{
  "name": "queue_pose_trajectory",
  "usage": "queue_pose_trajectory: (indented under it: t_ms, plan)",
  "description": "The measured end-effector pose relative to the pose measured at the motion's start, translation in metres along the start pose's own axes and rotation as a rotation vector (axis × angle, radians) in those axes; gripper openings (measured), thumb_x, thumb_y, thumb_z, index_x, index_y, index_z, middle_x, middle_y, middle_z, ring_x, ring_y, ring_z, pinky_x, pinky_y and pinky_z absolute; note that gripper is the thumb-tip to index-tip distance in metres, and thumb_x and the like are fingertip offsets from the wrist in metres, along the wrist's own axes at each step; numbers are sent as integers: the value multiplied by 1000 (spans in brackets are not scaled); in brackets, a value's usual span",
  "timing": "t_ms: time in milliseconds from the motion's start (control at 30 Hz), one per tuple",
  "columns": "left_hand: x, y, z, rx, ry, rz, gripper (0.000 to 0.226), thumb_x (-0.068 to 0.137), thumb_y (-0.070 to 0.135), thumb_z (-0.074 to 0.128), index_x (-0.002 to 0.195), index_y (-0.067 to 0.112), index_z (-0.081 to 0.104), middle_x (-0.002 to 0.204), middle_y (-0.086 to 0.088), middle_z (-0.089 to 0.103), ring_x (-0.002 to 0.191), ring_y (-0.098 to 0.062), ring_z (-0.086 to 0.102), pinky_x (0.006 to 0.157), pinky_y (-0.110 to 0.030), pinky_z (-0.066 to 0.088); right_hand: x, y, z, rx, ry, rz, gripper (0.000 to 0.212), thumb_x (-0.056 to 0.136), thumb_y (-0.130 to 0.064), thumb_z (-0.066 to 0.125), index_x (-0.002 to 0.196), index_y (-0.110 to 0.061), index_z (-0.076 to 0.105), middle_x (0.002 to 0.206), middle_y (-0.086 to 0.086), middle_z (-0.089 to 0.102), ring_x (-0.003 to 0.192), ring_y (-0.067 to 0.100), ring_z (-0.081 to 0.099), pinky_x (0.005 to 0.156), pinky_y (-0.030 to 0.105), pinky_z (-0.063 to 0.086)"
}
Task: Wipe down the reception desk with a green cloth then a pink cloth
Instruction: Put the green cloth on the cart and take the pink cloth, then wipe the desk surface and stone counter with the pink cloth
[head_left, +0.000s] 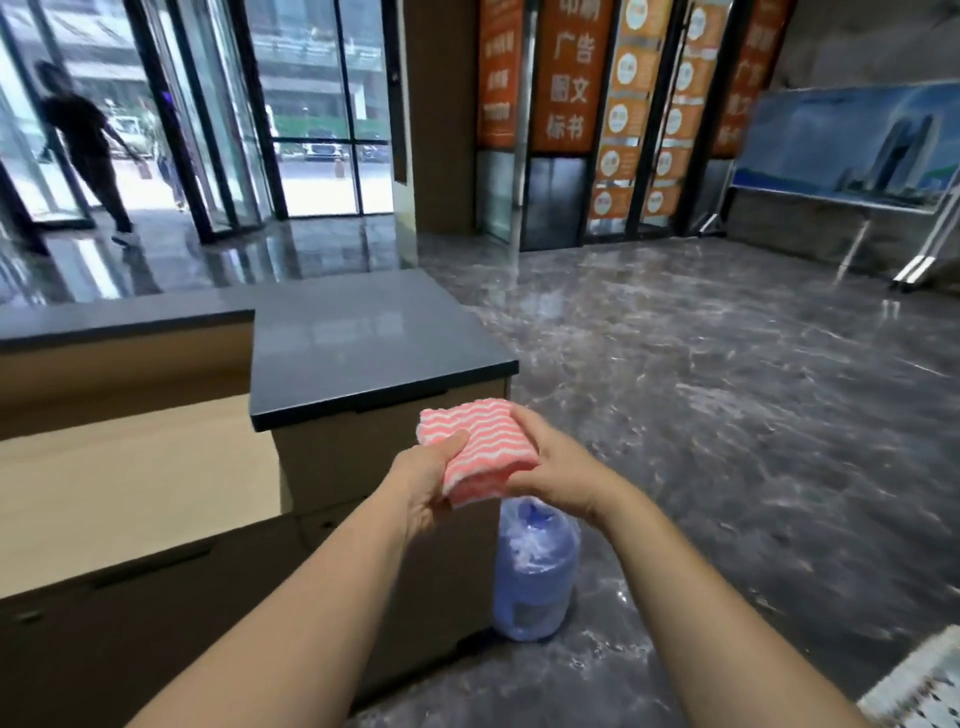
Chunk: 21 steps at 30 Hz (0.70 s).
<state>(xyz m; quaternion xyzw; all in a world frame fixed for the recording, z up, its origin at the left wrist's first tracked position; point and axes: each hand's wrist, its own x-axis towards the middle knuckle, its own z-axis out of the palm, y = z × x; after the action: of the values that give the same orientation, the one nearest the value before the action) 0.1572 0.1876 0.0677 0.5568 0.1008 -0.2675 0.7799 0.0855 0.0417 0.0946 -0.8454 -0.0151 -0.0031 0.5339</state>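
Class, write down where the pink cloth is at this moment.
Centre of the head view: the pink cloth is gripped by left hand and right hand, just off the near corner of the desk top, above a blue jug on the floor.

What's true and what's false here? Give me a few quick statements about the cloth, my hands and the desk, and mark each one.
1. The left hand and the right hand both hold the pink cloth. True.
2. The pink cloth lies flat on the desk top. False: it is held in the air, off the dark top, in front of the desk's near end.
3. A blue water jug stands on the floor by the desk's end. True.
4. The cloth is plain pink all over. False: white wavy stripes run across it.
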Motion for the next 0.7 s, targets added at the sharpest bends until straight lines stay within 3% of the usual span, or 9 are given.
queue_pose_trajectory:
  t_ms: [67, 167, 233, 467, 567, 633, 700]
  plan:
    - [-5, 12, -30, -38, 25, 21, 32, 91, 20, 63, 116, 0, 61, 107, -21, 70, 100, -34, 68, 81, -45, 57, 21, -9, 28, -99, 67, -48, 60, 81, 3, 46, 140, -12, 47, 131, 2, 59, 112, 2, 53, 97, 13, 40]
    - [-12, 29, -78, -140, 47, 37, 33, 95, 30, 56, 113, 4, 63, 96, -15, 73, 85, -26, 70, 73, -37, 59, 47, -23, 69, -61, 174, -5, 50, 94, 2, 38, 143, -7, 45, 146, 6, 47, 130, 12, 44, 110, 22, 29]
    - [-18, 39, -110, -218, 41, 31, 36, 94, 38, 55, 112, 9, 65, 97, -14, 72, 84, -25, 70, 66, -35, 60, 60, -36, 95, 23, 219, -11, 49, 97, 3, 38, 144, -6, 43, 149, 5, 44, 135, 12, 40, 106, 14, 27]
    - [-39, 72, -224, -335, 101, 80, 48, 86, 32, 70, 124, 5, 60, 117, -20, 67, 107, -33, 66, 77, -43, 60, 96, -88, 207, 220, 167, -59, 42, 103, -7, 38, 144, -14, 45, 139, -2, 51, 116, 1, 42, 86, 4, 34]
    - [-44, 88, -267, -210, 171, 177, 35, 87, 18, 67, 120, 6, 62, 112, -21, 69, 96, -32, 68, 65, -38, 60, 113, -108, 253, 259, 103, -71, 41, 101, -3, 39, 136, -15, 55, 123, -9, 57, 115, 3, 49, 80, 2, 40]
    - [-44, 101, -300, -152, 275, 231, 46, 80, 6, 73, 124, 5, 59, 112, -23, 68, 92, -34, 69, 61, -38, 58, 123, -121, 280, 301, 40, -49, 40, 96, 0, 43, 126, -16, 64, 112, -9, 64, 109, 9, 58, 80, 9, 48]
    - [-44, 113, -331, -148, 338, 278, 71, 68, -1, 80, 132, 6, 51, 117, -23, 64, 94, -37, 69, 67, -43, 58, 135, -132, 301, 483, -33, 45, 37, 83, -1, 52, 115, -9, 71, 106, 2, 71, 98, 15, 65, 73, 21, 54]
